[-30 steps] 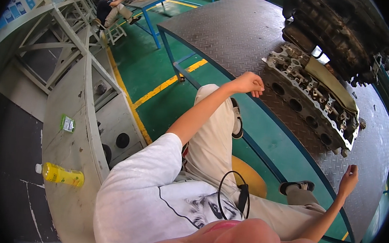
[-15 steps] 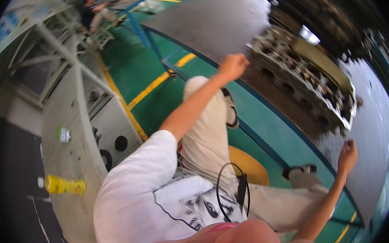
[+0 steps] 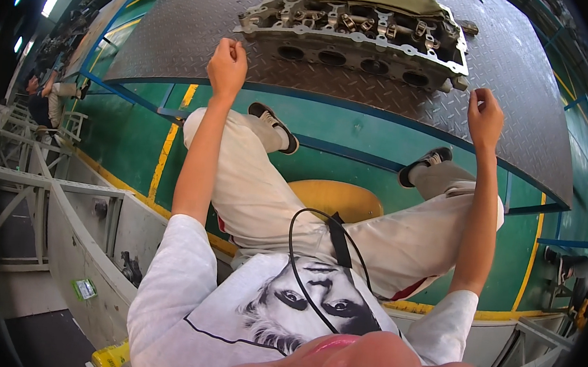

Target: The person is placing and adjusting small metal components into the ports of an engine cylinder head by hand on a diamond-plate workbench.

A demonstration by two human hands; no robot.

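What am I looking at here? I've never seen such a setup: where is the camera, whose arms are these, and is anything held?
There is no robot: these are a person's own bare arms. The view comes from the left of two fisheye cameras worn on the head, looking down, so straight edges bend. On the tread-plate metal table lies an engine cylinder head, its row of round openings facing the person. The left hand is near its left end, the right hand near its right end. Both have loosely curled fingers, and I see nothing held.
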